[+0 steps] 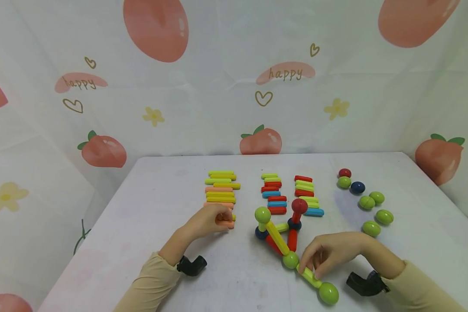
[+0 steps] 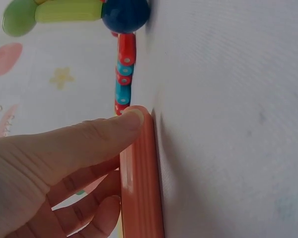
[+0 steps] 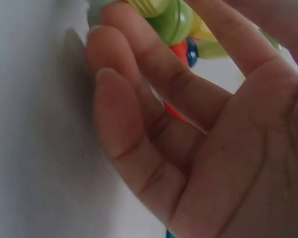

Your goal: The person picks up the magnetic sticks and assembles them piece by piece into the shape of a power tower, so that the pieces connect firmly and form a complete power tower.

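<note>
My left hand is at the near end of the left column of rods. Its thumb and fingers grip a salmon-orange rod, thumb at one end, the rod low over the table. My right hand pinches a light green rod low over the table. That rod joins a green ball to another green ball at the corner of a ball-and-rod frame. The frame has a yellow rod, red rods, dark blue balls and a raised red ball. In the right wrist view, fingers hide most of the frame.
Behind my left hand lies a column of yellow and orange rods. Two columns of shorter red, blue and green rods lie behind the frame. Loose balls, mostly green, are scattered at the right. A printed cloth hangs behind the white table.
</note>
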Action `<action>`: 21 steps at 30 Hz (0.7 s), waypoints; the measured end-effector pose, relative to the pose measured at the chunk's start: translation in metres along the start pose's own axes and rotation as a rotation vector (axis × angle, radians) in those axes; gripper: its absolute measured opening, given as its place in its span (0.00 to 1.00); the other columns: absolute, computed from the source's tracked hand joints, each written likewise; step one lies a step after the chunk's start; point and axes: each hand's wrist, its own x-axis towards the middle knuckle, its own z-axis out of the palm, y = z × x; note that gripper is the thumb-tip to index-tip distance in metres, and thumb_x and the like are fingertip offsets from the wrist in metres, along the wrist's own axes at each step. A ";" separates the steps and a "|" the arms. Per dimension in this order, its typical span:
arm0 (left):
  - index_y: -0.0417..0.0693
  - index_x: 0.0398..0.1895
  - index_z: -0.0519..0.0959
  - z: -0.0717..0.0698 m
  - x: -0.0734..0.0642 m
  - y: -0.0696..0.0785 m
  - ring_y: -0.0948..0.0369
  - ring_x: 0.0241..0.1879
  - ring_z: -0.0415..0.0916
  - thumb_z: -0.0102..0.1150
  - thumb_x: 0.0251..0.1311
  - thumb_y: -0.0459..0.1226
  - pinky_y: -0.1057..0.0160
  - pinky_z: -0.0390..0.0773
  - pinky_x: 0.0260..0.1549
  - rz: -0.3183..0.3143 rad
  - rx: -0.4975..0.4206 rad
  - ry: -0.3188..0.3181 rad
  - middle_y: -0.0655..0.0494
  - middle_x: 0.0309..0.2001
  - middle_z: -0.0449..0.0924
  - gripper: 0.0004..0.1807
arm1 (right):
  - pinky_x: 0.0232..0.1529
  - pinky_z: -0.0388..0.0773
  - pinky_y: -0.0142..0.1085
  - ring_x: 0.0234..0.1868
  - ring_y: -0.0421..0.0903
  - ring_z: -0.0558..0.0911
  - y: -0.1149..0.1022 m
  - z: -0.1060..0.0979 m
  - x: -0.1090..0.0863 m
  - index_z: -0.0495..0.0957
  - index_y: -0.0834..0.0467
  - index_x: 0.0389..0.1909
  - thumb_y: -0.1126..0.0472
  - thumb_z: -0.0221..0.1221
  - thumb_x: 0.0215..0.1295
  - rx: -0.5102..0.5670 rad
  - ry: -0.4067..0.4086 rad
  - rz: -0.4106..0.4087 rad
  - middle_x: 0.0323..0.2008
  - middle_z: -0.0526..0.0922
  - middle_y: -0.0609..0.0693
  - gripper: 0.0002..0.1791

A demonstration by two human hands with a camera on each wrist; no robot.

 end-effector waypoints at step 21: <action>0.51 0.32 0.79 0.000 0.000 0.001 0.67 0.33 0.71 0.70 0.46 0.33 0.70 0.74 0.36 -0.024 0.030 -0.014 0.62 0.34 0.80 0.11 | 0.35 0.73 0.20 0.33 0.29 0.72 0.001 0.005 0.004 0.78 0.57 0.49 0.67 0.59 0.59 -0.027 0.029 0.017 0.35 0.75 0.59 0.16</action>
